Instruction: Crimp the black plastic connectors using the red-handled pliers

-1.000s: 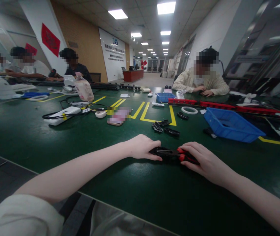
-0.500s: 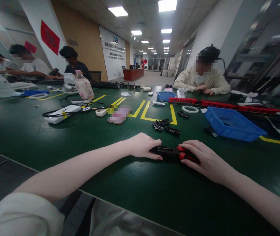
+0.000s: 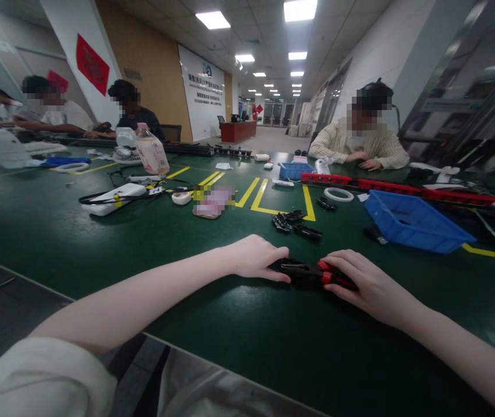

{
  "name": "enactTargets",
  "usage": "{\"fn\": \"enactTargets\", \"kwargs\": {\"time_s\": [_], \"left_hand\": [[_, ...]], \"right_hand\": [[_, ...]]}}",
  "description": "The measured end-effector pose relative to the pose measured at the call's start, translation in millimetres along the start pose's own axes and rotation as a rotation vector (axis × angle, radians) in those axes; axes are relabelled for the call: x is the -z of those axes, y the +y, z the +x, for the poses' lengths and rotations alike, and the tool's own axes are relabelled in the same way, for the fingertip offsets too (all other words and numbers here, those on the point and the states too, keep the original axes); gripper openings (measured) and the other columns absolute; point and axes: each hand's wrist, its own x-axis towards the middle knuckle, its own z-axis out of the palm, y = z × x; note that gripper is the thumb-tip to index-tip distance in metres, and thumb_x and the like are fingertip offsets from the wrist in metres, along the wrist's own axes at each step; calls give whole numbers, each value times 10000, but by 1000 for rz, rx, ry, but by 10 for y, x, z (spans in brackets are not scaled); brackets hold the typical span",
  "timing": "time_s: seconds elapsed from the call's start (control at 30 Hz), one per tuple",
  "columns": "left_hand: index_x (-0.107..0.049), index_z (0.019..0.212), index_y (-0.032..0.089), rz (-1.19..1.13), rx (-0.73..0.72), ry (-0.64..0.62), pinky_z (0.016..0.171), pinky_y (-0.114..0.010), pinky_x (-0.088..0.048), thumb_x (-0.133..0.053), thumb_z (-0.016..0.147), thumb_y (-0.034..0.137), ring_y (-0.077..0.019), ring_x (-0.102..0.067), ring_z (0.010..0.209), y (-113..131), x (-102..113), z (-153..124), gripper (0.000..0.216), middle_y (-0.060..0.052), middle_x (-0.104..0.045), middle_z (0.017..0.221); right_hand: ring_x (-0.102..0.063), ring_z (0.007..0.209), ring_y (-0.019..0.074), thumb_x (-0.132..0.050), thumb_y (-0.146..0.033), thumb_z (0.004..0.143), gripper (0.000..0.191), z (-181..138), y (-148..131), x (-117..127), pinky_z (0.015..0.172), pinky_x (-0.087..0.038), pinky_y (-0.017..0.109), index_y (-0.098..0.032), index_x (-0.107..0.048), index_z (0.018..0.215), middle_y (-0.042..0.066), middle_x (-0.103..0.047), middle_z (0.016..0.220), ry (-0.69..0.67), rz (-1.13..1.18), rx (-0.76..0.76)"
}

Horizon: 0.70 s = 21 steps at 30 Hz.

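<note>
My right hand [image 3: 366, 284] is closed around the red-and-black handles of a pair of pliers [image 3: 326, 277]. The pliers point left, towards my left hand [image 3: 256, 258], which pinches a small black part [image 3: 282, 266] between thumb and fingers. Pliers' jaws and black part meet just above the tabletop; both are dark, so I cannot tell exactly where one ends and the other begins. Beyond my hands lie several loose black pieces [image 3: 308, 232] in a small group.
A blue bin [image 3: 421, 229] stands to the right on the green table [image 3: 186, 249]. Farther back are a tape roll [image 3: 338, 194], a phone [image 3: 213, 202], a white device with a black cable [image 3: 114, 201] and a drink bottle [image 3: 151, 153]. Several people sit around.
The whole view has shifted slightly. My right hand and the pliers sit a touch farther right of my left hand; both grips stay the same.
</note>
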Motion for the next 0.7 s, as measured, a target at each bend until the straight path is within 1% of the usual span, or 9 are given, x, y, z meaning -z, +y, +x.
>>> {"fn": "enactTargets", "kwargs": {"time_s": [0.2,0.47,0.7], "left_hand": [[-516,966,194,-1,-7,15,470,-240,-315,-458,895,613,-191,-626,591,1,-17,6,429,-17,-645,692],[-531,932,191,34,-9,3,482,-240,-332,-475,881,623,-204,-646,614,18,-12,43,439,-35,-665,709],[-547,916,186,11,18,7,460,-252,-338,-491,875,614,-209,-629,564,16,6,61,434,-37,-660,670]], "right_hand": [[-613,964,242,-528,-407,882,322,10,-2,38,825,-535,415,-203,-557,1129,111,-632,1078,-11,-16,21],[-621,790,197,-557,-405,848,292,24,-88,74,665,-535,331,-194,-561,1050,90,-638,958,-17,-11,6],[-620,787,202,-559,-428,846,313,72,-108,71,660,-533,335,-193,-563,1052,93,-638,954,-17,-14,0]]}}
